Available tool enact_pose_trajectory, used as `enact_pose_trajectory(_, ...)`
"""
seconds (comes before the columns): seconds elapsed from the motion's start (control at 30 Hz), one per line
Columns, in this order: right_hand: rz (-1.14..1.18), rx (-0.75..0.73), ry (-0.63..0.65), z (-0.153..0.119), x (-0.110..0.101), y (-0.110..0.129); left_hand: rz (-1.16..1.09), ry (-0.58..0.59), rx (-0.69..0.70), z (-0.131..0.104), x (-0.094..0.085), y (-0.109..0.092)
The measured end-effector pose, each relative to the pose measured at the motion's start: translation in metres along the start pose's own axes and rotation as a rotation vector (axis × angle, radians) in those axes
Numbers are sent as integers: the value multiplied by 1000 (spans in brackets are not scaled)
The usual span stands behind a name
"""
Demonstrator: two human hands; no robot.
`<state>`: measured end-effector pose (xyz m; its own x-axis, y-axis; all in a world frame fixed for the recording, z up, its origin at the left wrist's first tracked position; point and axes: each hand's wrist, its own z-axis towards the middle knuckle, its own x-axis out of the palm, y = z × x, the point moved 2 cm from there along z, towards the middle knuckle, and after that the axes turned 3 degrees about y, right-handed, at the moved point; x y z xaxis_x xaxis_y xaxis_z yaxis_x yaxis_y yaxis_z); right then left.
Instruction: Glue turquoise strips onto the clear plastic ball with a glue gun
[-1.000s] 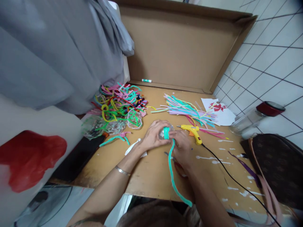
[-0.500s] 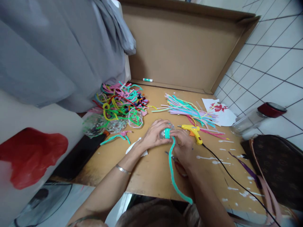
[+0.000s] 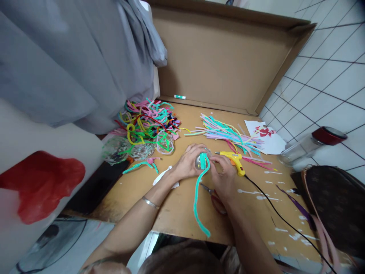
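Note:
My left hand (image 3: pixel 188 161) is wrapped around a small clear, rounded plastic piece (image 3: pixel 197 163) whose exact kind I cannot make out. Turquoise pipe cleaner (image 3: pixel 196 205) runs in side-by-side strips across its face, and the long loose end curves down over the table. At the bend on the right, my right hand (image 3: pixel 224 173) pinches this pipe cleaner close to the plastic. Under the right hand lie scissors (image 3: pixel 216 201) with red handles, partly covered. A yellow glue gun (image 3: pixel 235 160) rests just beyond the right fingers, nozzle toward the plastic piece.
A tangled heap of coloured pipe cleaners (image 3: pixel 145 121) and a bundle of straight ones (image 3: pixel 225 131) lie behind my hands. To the right are a clear bottle (image 3: pixel 305 146), a brown bag (image 3: pixel 336 205) and the glue gun's black cord (image 3: pixel 272 203). A cardboard wall (image 3: pixel 219 61) closes the back.
The pipe cleaner's loose end has swung left, and a bend now stands out at the plastic's right side. My right fingers have drawn slightly away to the right. More of the scissors shows.

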<state>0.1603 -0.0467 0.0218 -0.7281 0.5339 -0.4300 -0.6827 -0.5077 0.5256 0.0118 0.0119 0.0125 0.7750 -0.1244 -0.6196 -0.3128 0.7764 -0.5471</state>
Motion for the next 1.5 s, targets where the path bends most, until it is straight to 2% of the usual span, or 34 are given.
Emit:
enact_pose_trajectory(0.2,-31,16,12,-1,1,-1,-12,-38,29,-2,2,8)
enact_pose_trajectory(0.37,-59,-17,21,-1,1,-1,-18,-62,58,-2,1,6)
enact_pose_trajectory(0.53,-94,-45,43,-3,3,-3,-33,-68,-28,-3,3,9)
enact_pose_trajectory(0.63,-126,-18,49,-2,3,-16,-56,-93,-102,-4,4,15)
enact_pose_trajectory(0.73,-229,57,73,6,-3,-39,-105,-103,-220,-5,4,18)
enact_pose_trajectory(0.83,-472,164,154,19,-17,-60,-197,-108,-312,-4,3,18)
enact_pose_trajectory(0.93,-792,350,319,27,-32,-69,-281,-106,-382,-3,2,16)
enact_pose_trajectory(1.03,-971,552,472,25,-41,-67,-313,-94,-418,-2,1,14)
enact_pose_trajectory(1.17,-994,630,545,18,-38,-65,-322,-91,-443,-1,-1,10)
enact_pose_trajectory(1.33,-964,679,536,17,-35,-77,-352,-47,-455,-1,1,8)
enact_pose_trajectory(1.5,-900,781,503,17,-36,-86,-320,-28,-449,-5,4,15)
